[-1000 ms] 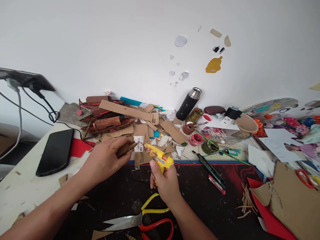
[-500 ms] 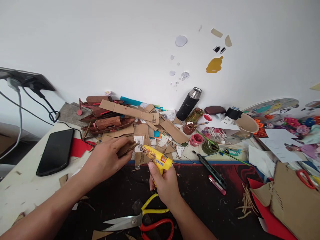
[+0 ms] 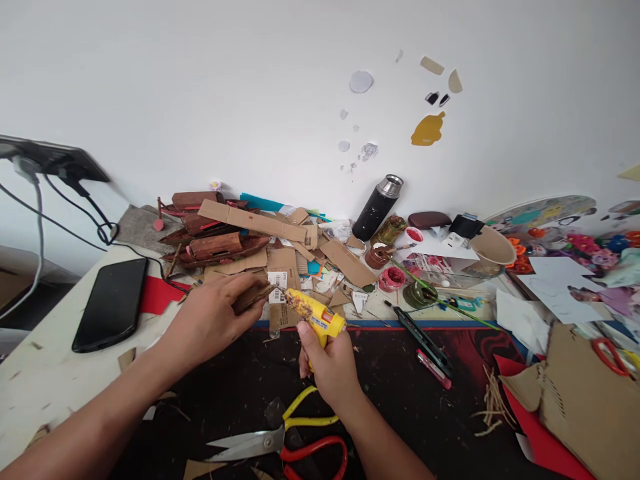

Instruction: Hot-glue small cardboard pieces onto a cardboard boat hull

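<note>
My left hand [image 3: 220,313] is closed around a small brown cardboard piece [image 3: 251,297], most of it hidden by the fingers. In my right hand [image 3: 327,363] is a yellow glue gun [image 3: 315,312], stained brown along its front. Its nozzle points left and lies close to the end of the held piece; whether they touch I cannot tell. Scissors [image 3: 273,440] with one yellow and one red handle lie spread on the dark mat [image 3: 390,413] below my hands. Behind them is a heap of cardboard scraps [image 3: 285,260].
Brown model boats [image 3: 225,248] stand at the back left, near a black phone [image 3: 111,303]. A black flask [image 3: 377,208], open paint jars [image 3: 391,279] and a green utility knife [image 3: 423,341] are to the right. A cardboard sheet [image 3: 590,393] covers the right corner.
Both hands keep nearly the same place, with the glue gun still beside the held piece. The view has shifted very slightly.
</note>
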Demonstrator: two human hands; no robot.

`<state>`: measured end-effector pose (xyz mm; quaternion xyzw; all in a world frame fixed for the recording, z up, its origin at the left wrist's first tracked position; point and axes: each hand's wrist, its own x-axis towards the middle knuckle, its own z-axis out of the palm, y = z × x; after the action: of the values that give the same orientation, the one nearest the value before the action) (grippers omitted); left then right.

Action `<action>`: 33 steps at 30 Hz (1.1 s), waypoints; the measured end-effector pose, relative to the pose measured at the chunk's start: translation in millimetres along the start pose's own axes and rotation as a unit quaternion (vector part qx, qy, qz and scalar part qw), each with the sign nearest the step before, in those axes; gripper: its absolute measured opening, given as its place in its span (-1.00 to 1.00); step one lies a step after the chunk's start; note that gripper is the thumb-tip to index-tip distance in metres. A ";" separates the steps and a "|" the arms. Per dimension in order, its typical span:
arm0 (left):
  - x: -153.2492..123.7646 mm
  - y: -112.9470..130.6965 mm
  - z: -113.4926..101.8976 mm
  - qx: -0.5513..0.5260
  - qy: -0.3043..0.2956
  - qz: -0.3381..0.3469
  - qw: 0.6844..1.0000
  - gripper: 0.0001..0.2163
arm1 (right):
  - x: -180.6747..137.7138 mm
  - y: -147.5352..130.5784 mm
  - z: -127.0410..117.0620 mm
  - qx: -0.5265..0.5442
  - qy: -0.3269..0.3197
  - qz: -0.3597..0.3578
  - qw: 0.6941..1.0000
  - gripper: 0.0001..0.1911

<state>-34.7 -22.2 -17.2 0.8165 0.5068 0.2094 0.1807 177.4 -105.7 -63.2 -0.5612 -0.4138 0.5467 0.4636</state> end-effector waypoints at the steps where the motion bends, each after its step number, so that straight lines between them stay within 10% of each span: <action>1: 0.0 -0.3 -0.1 -0.002 -0.001 0.000 1.000 -0.75 | 0.2 -0.4 -0.2 0.000 0.001 0.002 1.000 -0.39; 33: 2.0 -1.3 0.6 -0.039 -0.013 -0.007 0.999 -0.74 | -5.9 8.1 1.3 0.024 -0.044 -0.013 0.999 -0.41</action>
<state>-34.7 -19.9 -18.0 0.8080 0.5016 0.2171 0.2201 175.4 -113.2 -69.6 -0.5196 -0.4278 0.5746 0.4656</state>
